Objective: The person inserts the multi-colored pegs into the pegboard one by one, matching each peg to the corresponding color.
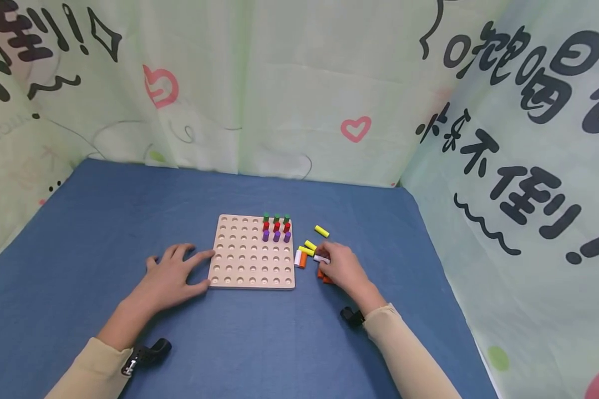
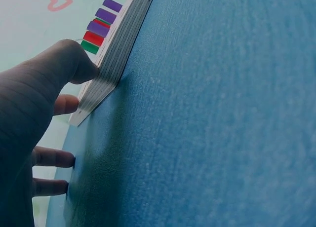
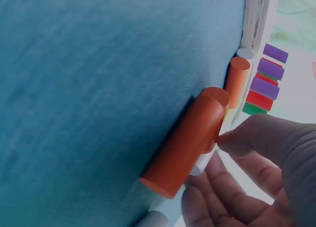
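A light wooden pegboard (image 1: pixel 239 260) lies on the blue cloth, rows of green, red and purple pegs (image 1: pixel 277 236) standing at its far right corner. My left hand (image 1: pixel 172 277) has its fingers spread, with thumb and index finger against the board's left edge. Right of the board, my right hand (image 1: pixel 344 270) reaches into a group of loose pegs, its thumb and fingers pinching a white peg (image 1: pixel 321 259). Orange pegs (image 3: pixel 185 138) lie close beside those fingers in the right wrist view. Another white peg (image 1: pixel 298 258) and an orange peg (image 1: pixel 303 260) lie by the board's right edge.
Yellow pegs (image 1: pixel 321 231) lie on the cloth beyond the right hand. A blue cloth (image 1: pixel 259 343) covers the table. Printed light curtains (image 1: pixel 299 100) hang behind the table and along its sides.
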Available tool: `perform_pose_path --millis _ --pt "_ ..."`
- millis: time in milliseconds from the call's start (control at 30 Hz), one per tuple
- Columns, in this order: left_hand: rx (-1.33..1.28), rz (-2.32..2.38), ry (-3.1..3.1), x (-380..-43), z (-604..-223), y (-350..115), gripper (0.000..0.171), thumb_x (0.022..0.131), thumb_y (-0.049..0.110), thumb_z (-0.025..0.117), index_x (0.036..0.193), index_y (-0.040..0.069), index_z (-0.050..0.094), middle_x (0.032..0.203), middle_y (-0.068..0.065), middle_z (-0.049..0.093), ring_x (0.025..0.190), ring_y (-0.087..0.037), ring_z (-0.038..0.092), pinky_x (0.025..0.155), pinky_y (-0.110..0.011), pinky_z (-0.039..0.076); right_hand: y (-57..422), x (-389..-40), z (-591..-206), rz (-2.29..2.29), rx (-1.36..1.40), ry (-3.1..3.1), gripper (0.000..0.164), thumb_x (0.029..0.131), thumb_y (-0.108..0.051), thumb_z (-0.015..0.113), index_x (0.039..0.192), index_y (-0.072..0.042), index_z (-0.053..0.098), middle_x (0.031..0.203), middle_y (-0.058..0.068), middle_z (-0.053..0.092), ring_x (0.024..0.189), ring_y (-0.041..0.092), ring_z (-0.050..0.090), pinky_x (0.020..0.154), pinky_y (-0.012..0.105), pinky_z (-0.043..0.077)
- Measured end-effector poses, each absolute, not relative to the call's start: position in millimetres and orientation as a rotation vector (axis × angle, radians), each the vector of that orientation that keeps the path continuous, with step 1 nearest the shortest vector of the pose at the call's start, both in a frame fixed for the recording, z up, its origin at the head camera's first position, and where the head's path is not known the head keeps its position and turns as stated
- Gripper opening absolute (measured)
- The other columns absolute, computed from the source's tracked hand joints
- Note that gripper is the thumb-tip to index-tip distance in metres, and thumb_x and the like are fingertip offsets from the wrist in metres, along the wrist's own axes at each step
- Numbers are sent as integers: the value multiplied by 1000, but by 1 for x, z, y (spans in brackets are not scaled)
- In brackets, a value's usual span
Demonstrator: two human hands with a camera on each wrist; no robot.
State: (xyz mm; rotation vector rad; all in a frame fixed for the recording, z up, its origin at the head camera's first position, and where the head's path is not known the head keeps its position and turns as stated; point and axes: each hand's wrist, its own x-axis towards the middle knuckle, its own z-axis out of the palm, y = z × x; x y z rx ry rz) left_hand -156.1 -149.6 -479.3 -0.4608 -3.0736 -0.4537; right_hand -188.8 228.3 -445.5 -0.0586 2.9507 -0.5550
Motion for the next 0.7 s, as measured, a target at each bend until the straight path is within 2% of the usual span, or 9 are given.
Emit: perform_pose_path --millis 100,200,333,567,700 --pt "-467 -454 -3068 -156 -479 -150 65 92 48 69 151 28 54 148 -25 47 138 -52 41 96 -86 30 225 -190 -445 -568 -32 2922 29 91 -9 71 120 -13 68 115 8 70 92 22 61 85 40 57" --pt "-477 -465 -3060 -155 -480 -150 64 92 48 69 151 28 54 148 -25 47 138 -52 41 96 -86 29 223 -191 -445 -620 9 2887 32 91 -8 71 122 -11 63 108 7 67 84 21 60 74 34 56" --pt "-487 -485 -3055 -154 -480 -151 63 93 48 69 151 29 54 149 -25 46 138 -52 41 95 -86 29 220 -192 -448 -650 9 2885 29 91 -6 72 118 -12 62 100 6 63 79 20 58 65 29 51" --pt "-472 -495 -3058 -153 -480 -152 64 92 47 69 151 28 54 149 -25 46 138 -52 41 96 -86 29 220 -190 -451 -608 -102 2971 26 92 -5 71 116 -16 66 100 6 61 83 22 57 70 34 51" --pt "-467 -495 -3059 -154 -480 -151 63 92 47 70 151 28 55 149 -25 47 138 -52 40 96 -86 29 219 -187 -450 -597 -140 3001 23 94 -5 69 112 -19 70 108 7 63 91 24 60 76 38 56"
